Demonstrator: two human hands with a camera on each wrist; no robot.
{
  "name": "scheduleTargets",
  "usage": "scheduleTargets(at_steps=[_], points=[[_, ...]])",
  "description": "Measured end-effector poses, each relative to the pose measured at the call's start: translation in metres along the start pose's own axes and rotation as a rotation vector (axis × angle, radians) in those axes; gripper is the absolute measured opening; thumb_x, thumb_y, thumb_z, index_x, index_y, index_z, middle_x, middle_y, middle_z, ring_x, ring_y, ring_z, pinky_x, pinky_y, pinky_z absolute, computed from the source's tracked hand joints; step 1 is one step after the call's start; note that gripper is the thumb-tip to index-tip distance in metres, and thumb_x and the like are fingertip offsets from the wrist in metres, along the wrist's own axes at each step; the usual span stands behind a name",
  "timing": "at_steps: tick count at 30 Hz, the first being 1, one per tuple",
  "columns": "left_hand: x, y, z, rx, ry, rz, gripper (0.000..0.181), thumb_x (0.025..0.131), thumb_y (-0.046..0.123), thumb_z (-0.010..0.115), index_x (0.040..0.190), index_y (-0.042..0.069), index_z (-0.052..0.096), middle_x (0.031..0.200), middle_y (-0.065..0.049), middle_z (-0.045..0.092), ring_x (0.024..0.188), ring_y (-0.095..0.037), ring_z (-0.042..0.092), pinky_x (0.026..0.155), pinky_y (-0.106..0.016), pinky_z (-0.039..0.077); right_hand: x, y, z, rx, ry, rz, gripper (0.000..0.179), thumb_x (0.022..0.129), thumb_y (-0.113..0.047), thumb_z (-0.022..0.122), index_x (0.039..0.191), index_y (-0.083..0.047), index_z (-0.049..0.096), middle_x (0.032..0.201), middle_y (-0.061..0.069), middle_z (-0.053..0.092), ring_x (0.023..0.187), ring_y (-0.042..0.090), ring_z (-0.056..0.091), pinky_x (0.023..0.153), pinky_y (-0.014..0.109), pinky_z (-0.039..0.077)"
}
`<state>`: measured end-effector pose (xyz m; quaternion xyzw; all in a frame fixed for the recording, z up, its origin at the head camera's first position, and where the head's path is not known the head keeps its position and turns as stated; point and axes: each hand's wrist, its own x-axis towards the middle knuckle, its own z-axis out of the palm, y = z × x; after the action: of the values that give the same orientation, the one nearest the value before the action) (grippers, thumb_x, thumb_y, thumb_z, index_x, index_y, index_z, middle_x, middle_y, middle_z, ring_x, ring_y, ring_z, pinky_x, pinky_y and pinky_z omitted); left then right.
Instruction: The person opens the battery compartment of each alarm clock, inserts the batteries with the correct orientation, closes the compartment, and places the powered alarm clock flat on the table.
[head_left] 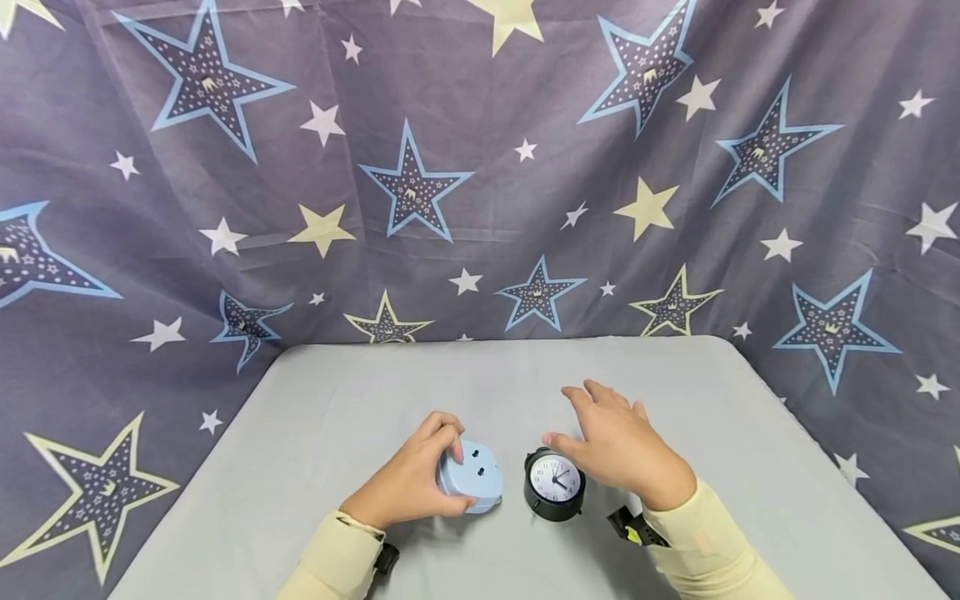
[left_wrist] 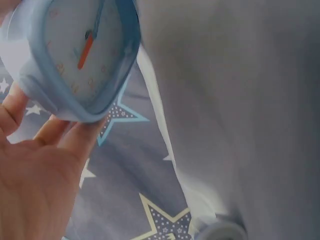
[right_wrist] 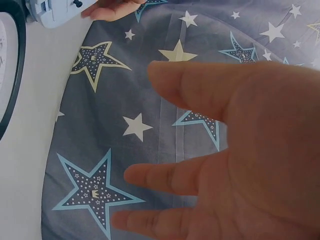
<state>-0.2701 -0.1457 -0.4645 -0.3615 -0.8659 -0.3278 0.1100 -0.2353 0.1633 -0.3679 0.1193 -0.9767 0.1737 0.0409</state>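
My left hand [head_left: 416, 473] grips a light blue alarm clock [head_left: 480, 479] by its sides, thumb and fingers bent around the casing. Its back, with two small black knobs, shows in the head view. The left wrist view shows the blue clock's white face [left_wrist: 82, 45] with an orange hand. Just to its right stands a round black alarm clock [head_left: 555, 482], its white dial toward me. My right hand [head_left: 618, 437] hovers beside and above the black clock, fingers spread and holding nothing. In the right wrist view only the black clock's rim [right_wrist: 19, 65] shows.
Both clocks are over a light grey table [head_left: 360, 383]. A dark curtain [head_left: 450, 275] printed with stars hangs behind the table and along its sides. Each wrist wears a black strap, the right strap [head_left: 637, 529] with a yellow-green part.
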Motion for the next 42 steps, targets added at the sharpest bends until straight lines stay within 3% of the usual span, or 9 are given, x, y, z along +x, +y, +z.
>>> scheduleTargets(at_steps=[6, 11, 16, 27, 37, 42], points=[[-0.003, -0.003, -0.004, -0.017, -0.095, -0.044, 0.076, 0.061, 0.031, 0.093, 0.124, 0.017, 0.054, 0.133, 0.007, 0.052, 0.121, -0.009, 0.054, 0.105, -0.034, 0.050, 0.000, 0.000, 0.003, 0.002, -0.011, -0.005, 0.076, 0.094, -0.061, 0.064, 0.151, -0.013, 0.050, 0.158, 0.025, 0.042, 0.146, 0.050, 0.039, 0.108, 0.082, 0.022], [-0.004, -0.005, -0.006, -0.023, -0.145, -0.073, 0.085, 0.062, 0.031, 0.092, 0.135, 0.021, 0.050, 0.133, 0.007, 0.055, 0.120, -0.008, 0.056, 0.105, -0.033, 0.049, -0.001, -0.001, 0.005, 0.008, -0.026, 0.000, 0.076, 0.094, -0.060, 0.064, 0.152, -0.014, 0.050, 0.160, 0.024, 0.041, 0.148, 0.049, 0.037, 0.110, 0.082, 0.019], [-0.005, -0.007, -0.008, -0.025, -0.166, -0.089, 0.090, 0.061, 0.030, 0.092, 0.140, 0.024, 0.047, 0.136, 0.013, 0.053, 0.126, -0.008, 0.056, 0.109, -0.034, 0.047, 0.000, -0.003, 0.007, 0.007, -0.037, -0.007, 0.075, 0.094, -0.059, 0.065, 0.151, -0.014, 0.051, 0.160, 0.024, 0.041, 0.148, 0.050, 0.036, 0.110, 0.082, 0.019], [-0.006, -0.007, -0.009, -0.021, -0.192, -0.113, 0.096, 0.061, 0.028, 0.090, 0.146, 0.022, 0.044, 0.140, 0.007, 0.054, 0.131, -0.011, 0.055, 0.112, -0.039, 0.045, 0.001, -0.007, 0.014, -0.016, -0.037, -0.025, 0.069, 0.093, -0.057, 0.067, 0.147, -0.016, 0.056, 0.157, 0.023, 0.044, 0.145, 0.051, 0.039, 0.110, 0.081, 0.022], [-0.006, -0.007, -0.008, -0.023, -0.210, -0.116, 0.097, 0.062, 0.026, 0.090, 0.148, 0.022, 0.043, 0.143, 0.010, 0.051, 0.135, -0.015, 0.054, 0.115, -0.039, 0.043, 0.001, -0.013, 0.021, -0.037, -0.037, -0.052, 0.062, 0.093, -0.055, 0.068, 0.141, -0.017, 0.062, 0.156, 0.023, 0.047, 0.144, 0.051, 0.042, 0.109, 0.081, 0.024], [-0.006, -0.007, -0.008, -0.025, -0.220, -0.124, 0.098, 0.063, 0.025, 0.090, 0.149, 0.022, 0.043, 0.145, 0.011, 0.050, 0.135, -0.013, 0.053, 0.114, -0.039, 0.043, 0.004, -0.016, 0.031, -0.025, 0.005, -0.128, 0.054, 0.093, -0.050, 0.070, 0.132, -0.012, 0.069, 0.144, 0.018, 0.059, 0.133, 0.043, 0.055, 0.110, 0.067, 0.038]])
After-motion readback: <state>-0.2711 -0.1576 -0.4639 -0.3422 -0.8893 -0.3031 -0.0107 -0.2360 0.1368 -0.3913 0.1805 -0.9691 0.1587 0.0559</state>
